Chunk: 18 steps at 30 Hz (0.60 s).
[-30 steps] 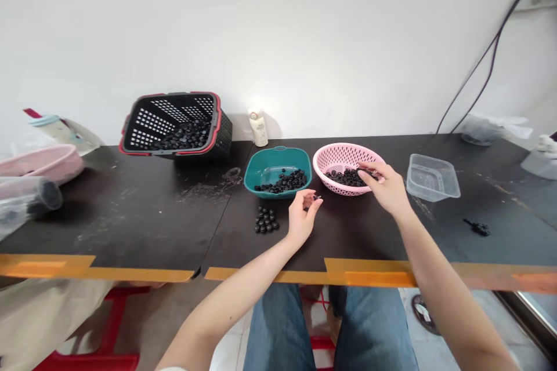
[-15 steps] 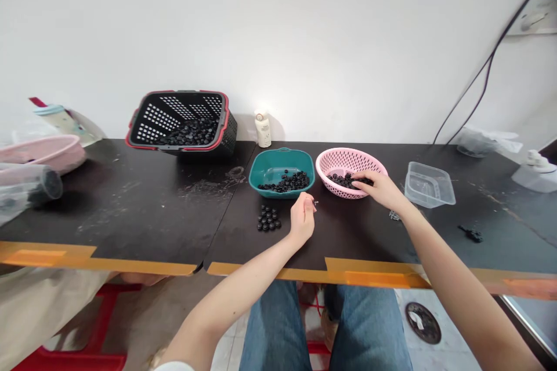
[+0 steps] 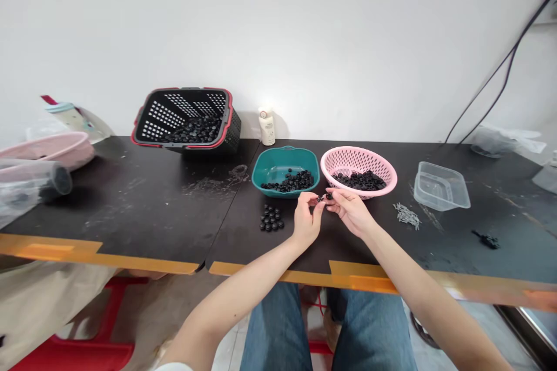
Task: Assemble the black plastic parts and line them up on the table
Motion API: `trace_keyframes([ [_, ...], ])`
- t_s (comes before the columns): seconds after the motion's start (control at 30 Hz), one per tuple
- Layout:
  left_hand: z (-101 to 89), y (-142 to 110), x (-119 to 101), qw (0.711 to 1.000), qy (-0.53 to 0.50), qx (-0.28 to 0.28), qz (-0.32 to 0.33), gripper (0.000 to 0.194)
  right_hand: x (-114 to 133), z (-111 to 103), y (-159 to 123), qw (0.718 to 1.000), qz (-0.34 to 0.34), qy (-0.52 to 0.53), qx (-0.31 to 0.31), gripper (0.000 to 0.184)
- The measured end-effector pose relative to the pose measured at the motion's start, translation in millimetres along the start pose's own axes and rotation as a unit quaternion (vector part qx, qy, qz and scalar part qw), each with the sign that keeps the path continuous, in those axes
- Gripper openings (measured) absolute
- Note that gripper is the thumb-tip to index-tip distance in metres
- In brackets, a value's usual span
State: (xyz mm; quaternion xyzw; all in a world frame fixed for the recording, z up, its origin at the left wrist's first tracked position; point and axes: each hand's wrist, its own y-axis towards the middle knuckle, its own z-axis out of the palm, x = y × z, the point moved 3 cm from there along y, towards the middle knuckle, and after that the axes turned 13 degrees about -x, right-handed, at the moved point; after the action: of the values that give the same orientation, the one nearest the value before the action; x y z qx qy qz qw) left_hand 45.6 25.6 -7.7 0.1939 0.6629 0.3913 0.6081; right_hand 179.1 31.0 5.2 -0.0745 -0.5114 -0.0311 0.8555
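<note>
My left hand and my right hand meet in front of the pink basket, fingertips almost touching. A small round black piece is pinched in my right fingers. Between the left thumb and forefinger is a tiny part, too small to name surely. Loose black pieces lie in the pink basket. More black pieces lie in the teal basin beside it. Left of my left hand, several round black pieces are grouped on the table.
Small grey pins are heaped right of my right hand, near a clear plastic tub. A dark cluster lies further right. Behind stand a white bottle and a tilted black basket of black pieces. Orange tape edges the table.
My right hand has come out of the pink basket with a black piece and moved left to my left hand. The view has shifted slightly, uncovering the grey pins.
</note>
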Motion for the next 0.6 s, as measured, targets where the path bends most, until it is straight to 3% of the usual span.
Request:
trace_keyframes([
  [0.2, 4.5, 2.1, -6.7, 0.998, 0.028, 0.031, 0.050, 0.011, -2.0, -5.0, -2.4, 1.000, 0.000, 0.013, -0.009, 0.022],
  [0.6, 5.8, 4.9, -11.3, 0.994, 0.078, 0.049, 0.057, 0.010, -4.4, -6.6, -1.4, 0.999, 0.005, 0.006, -0.035, 0.022],
])
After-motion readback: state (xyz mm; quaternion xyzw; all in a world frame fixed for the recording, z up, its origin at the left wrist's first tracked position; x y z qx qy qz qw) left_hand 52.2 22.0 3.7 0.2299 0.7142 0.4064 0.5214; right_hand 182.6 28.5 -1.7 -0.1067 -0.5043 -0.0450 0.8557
